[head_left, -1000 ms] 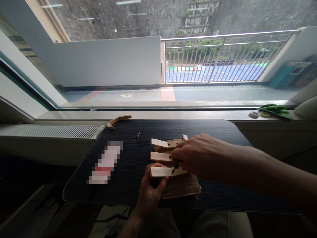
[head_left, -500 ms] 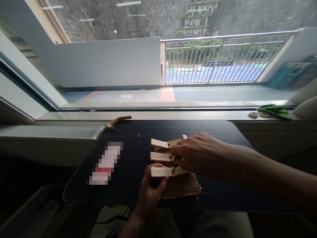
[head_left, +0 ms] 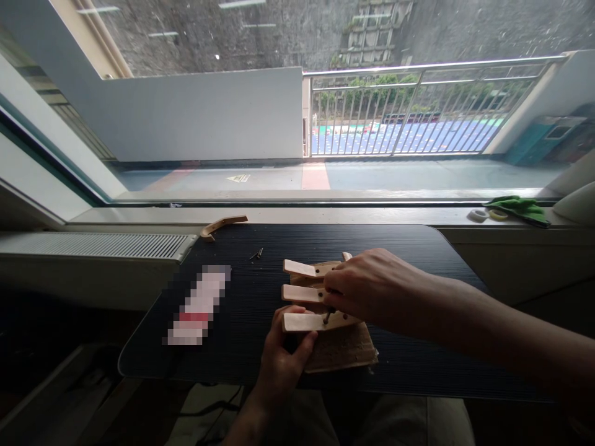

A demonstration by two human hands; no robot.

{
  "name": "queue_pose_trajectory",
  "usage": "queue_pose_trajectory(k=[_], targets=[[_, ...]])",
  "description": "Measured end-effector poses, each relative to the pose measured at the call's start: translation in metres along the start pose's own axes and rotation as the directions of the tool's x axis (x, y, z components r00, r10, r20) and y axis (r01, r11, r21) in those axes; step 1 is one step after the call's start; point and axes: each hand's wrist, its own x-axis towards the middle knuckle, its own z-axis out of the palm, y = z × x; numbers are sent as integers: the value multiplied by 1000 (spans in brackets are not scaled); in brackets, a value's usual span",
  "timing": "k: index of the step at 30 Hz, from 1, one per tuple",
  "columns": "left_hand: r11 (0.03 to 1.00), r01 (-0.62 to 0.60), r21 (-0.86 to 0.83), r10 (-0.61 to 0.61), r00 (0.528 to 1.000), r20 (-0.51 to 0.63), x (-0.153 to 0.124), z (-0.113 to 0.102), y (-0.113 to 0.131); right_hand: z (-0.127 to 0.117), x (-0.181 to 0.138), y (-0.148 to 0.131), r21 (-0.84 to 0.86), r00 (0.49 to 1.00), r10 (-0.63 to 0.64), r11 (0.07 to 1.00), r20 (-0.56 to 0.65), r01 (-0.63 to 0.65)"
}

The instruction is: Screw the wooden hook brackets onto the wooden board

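A wooden board point(head_left: 344, 350) lies on the table with several bent wooden pieces across it. My left hand point(head_left: 284, 356) grips the left end of the nearest bent wooden piece point(head_left: 302, 322), thumb in front and fingers behind. My right hand point(head_left: 360, 288) is closed above the board, around a thin dark tool point(head_left: 328, 316) whose tip meets a hole in that piece. The tool's upper part is hidden in the fingers, so I cannot tell its exact kind. Behind lie the middle bent piece point(head_left: 301, 293) and the far one point(head_left: 300, 268), each with a dark hole.
A few screws point(head_left: 258, 253) lie on the dark table point(head_left: 209, 365). One loose curved wooden piece point(head_left: 225, 224) rests at the back left edge. A blurred-out pinkish item point(head_left: 202, 303) lies left. Tape rolls point(head_left: 478, 215) and a green glove point(head_left: 523, 209) sit on the windowsill.
My right hand has turned slightly about the tool, its fingers shifting a little to the right and curling in. My left hand and the wooden pieces have stayed put.
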Motion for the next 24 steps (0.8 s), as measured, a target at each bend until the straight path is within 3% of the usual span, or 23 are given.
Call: queue_pose_trajectory(k=[3, 6, 12, 24], targets=[[1000, 3, -6, -3, 1000, -3, -1, 0, 0, 0, -1, 0, 9, 999, 37, 999, -18, -37], [1000, 14, -10, -14, 1000, 2, -2, 0, -1, -9, -4, -2, 79, 995, 79, 993, 58, -83], [1000, 11, -2, -11, 1000, -4, -1, 0, -4, -21, -8, -3, 183, 992, 6, 983, 129, -30], [1000, 14, -11, -14, 1000, 16, -1, 0, 0, -6, 2, -3, 48, 999, 36, 998, 21, -37]])
